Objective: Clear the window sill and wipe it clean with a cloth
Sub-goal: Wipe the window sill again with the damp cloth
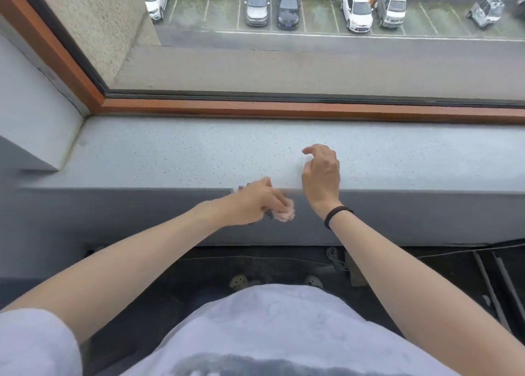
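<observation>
- Nearest the camera we see a pale grey shirt (270, 318), with both bare forearms reaching forward from its sides.
- Below the arms lies a dark floor (199, 270). On it are the toes of two light shoes (241, 281) and a thin grey cord (335, 259) bunched close to the wall.
- The left hand (252, 202) is level with the front edge of the sill. Its grip is closed round a bunched cloth (285, 213).
- We note that the cloth is pinkish with a black-and-white checked part. It pokes out on both sides of the fist and sits against the sill's grey front face, just under the front edge.
- The right hand (321, 179) wears a black wristband (338, 215) and is over the near edge of the sill, just beside the left hand. Its grip is slack and holds nothing: the fingers are loosely curled and the forefinger is crooked forward. We cannot tell whether any fingertip touches the surface.
- The window sill (170, 154) is a pale grey speckled slab running the width of the view.
- Behind it runs a reddish-brown window frame (284, 111).
- Farthest off, through the glass, we see a concrete ledge, a road and parked cars (257, 4) in marked bays.
</observation>
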The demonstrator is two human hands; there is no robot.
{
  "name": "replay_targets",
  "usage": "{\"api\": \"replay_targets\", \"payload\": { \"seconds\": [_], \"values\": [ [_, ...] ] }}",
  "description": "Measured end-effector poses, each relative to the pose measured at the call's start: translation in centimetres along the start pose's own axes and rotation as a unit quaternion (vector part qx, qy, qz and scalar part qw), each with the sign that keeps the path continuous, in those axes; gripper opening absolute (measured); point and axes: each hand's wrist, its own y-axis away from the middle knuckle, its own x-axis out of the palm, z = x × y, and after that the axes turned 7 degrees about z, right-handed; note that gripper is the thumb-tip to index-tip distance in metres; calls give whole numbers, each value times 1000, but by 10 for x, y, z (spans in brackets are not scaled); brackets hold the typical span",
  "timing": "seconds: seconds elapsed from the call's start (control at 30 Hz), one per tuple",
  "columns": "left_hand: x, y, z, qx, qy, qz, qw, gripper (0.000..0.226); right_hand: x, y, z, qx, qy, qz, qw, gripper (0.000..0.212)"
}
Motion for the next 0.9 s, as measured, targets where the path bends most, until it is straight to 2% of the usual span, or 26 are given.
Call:
{"api": "replay_targets", "payload": {
  "seconds": [0.03,0.1,0.17,0.3,0.4,0.47,0.57,0.67,0.73,0.8,0.9],
  "values": [
    [-6,3,2,-1,-12,1,1000,42,-1,-1,-1,-6,4,1,1000,32],
    [-19,9,5,-72,49,-98,991,41,-3,-2,-2,-14,4,7,1000,33],
    [-30,12,8,-106,147,-189,965,32,-3,-4,-1,-16,1,17,1000,33],
    [-43,17,11,-147,207,-197,947,24,-2,-7,2,-35,25,69,997,35],
    [-69,23,26,-211,261,-269,903,21,-2,-12,4,-34,40,81,995,34],
    [-96,20,40,-249,217,-345,879,21,-4,-15,5,-32,43,80,995,34],
    [-126,9,69,-290,68,-415,860,29,-7,-19,9,-25,43,81,995,34],
    [-116,-8,109,-382,-14,-385,840,44,-8,-20,14,-30,53,85,995,35],
    [-98,-28,119,-418,-46,-379,824,46,-10,-21,13,-37,65,83,994,36],
    [-84,-51,108,-416,-66,-397,815,47,-13,-21,10,-43,74,81,993,36],
    [-78,-88,83,-370,-60,-396,839,49,-21,-24,-2,-38,75,82,993,35]
  ]
}}
